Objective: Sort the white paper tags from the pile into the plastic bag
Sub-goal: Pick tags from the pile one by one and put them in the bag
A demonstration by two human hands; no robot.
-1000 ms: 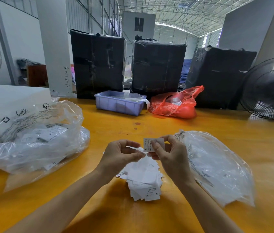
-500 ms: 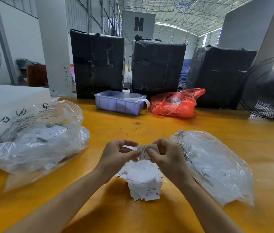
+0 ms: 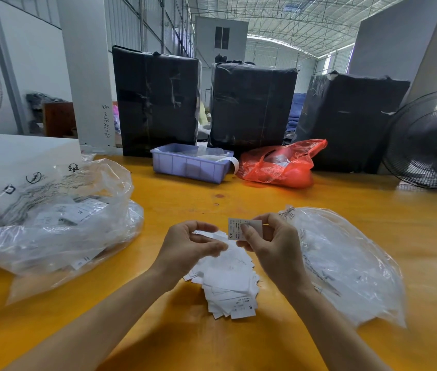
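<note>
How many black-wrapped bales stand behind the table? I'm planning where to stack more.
3: left bale, middle bale, right bale. More may be hidden behind.

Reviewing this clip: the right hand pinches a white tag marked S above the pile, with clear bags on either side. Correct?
Not quite. In the head view, the tag pinched by the right hand is marked XS, not S. The rest holds: it is above the pile, with clear bags on either side.
</note>
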